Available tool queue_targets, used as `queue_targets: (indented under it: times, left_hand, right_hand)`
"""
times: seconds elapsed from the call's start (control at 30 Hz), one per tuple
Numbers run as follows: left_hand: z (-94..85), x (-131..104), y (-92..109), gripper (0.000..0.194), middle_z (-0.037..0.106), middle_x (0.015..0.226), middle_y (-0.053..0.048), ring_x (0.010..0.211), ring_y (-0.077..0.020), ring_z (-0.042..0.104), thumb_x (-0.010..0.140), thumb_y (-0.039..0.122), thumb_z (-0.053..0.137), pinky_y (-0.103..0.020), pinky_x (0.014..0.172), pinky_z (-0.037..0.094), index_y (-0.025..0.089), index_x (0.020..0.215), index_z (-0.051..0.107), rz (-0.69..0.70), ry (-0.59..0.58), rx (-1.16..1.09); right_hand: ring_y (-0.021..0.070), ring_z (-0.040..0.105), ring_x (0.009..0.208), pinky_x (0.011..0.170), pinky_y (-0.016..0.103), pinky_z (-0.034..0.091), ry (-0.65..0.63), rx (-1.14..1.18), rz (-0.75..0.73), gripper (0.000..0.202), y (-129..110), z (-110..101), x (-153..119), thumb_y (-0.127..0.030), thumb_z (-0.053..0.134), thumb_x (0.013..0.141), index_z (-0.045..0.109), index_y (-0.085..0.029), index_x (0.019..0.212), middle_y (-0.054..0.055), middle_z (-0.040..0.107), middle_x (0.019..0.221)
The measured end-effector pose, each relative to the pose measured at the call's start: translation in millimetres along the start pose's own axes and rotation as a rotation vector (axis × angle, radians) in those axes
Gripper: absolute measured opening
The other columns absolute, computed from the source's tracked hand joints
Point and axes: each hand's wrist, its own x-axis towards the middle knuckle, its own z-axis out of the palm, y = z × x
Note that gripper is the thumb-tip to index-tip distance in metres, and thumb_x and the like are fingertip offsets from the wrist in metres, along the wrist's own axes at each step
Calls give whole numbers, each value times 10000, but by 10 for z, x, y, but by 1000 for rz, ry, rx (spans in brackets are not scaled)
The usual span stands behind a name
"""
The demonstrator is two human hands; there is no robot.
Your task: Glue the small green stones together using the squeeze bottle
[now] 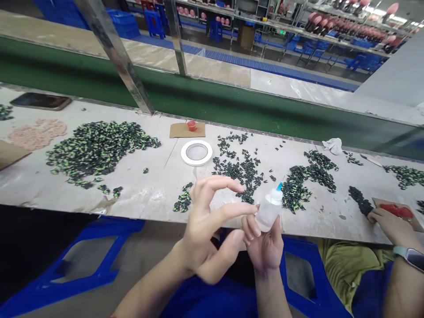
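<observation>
My left hand [215, 225] is raised over the table's near edge, its fingers spread and curved, with nothing between thumb and fingers. Its index fingertip comes close to the bottle; contact is unclear. My right hand [263, 243] holds a small translucent squeeze bottle [267, 214] with a white cap and a blue needle tip, tilted up and to the right. Beyond the hands are loose small black parts [236, 167]. A small group of black-green parts [183, 198] lies left of my left hand, and a larger pile [294, 190] lies right of the bottle.
A white tape roll [183, 154] lies mid-table, near a red cap [191, 126] on cardboard [177, 130]. Further left are a big black-green pile [99, 148], pink parts [38, 134] and a phone [41, 101]. Another person's hand [392, 223] touches black parts at right. A metal post [121, 62] rises behind.
</observation>
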Motion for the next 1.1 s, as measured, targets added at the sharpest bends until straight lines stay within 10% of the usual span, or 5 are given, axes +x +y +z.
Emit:
queue_targets:
  times: [0.47,0.63,0.77,1.1]
  left_hand:
    - [85,-44,-303,342,646,1032,-68,1051,-308,526,734,252,527,-503,906,309,314,1026,693,310,63,205]
    - [77,-17,-226,81,659,967,-68,959,-246,607,781,139,576,-445,862,439,218,792,589,-84,27,-312]
    - [80,-12,-143,265,683,860,-42,779,-186,643,758,208,707,-340,731,507,208,779,443,-447,94,-696]
    - [92,-32,-121,504,640,907,39,448,-98,597,734,236,764,-224,352,518,271,890,286,-717,-38,-1082]
  right_hand:
    - [112,321,487,519,265,335,-132,-6,46,371,91,230,-41,-563,567,826,556,-210,710,-52,390,518]
    - [131,421,533,565,272,359,-115,-75,23,340,150,186,-60,-539,622,796,550,-208,832,-41,475,559]
    - [139,440,533,574,282,369,-126,-146,7,361,144,165,-80,-556,624,788,547,-207,841,-35,503,561]
    - [137,455,543,565,277,400,-97,-218,-30,370,164,136,-63,-550,677,757,539,-226,871,-37,517,593]
